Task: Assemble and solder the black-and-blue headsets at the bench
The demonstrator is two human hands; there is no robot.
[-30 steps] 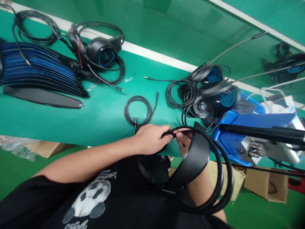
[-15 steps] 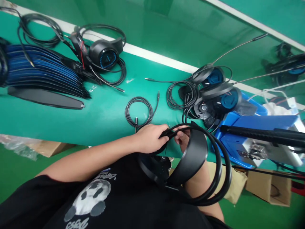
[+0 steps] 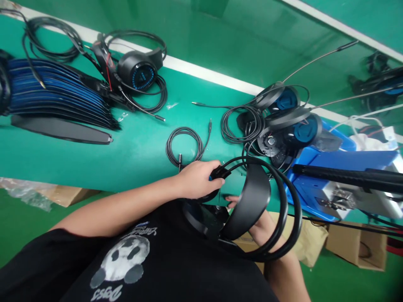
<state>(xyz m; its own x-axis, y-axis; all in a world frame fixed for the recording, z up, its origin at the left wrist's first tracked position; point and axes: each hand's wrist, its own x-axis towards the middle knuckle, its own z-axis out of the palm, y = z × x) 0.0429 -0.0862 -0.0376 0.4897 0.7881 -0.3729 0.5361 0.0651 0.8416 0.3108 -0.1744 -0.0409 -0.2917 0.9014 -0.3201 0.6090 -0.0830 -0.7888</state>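
My left hand is closed around one end of a black headset, where its twin headband tubes meet the near earcup. The tubes arc out to the right, with the wide inner strap between them and the other earcup low against my shirt. Behind the strap is my right hand; its visible fingers are stretched out and hold nothing, while the rest is hidden. Just beyond my left hand a coiled black cable with a plug lies on the green bench.
Several blue-and-black headband pieces are stacked at the left, beside a finished-looking headset. More headsets with mic booms lie at right, near a blue tray and a black-handled tool. Cardboard boxes stand on the floor.
My right hand has moved down and away from the tubes near my left hand, its fingers now extended behind the strap. The headset has shifted slightly left in my left hand.
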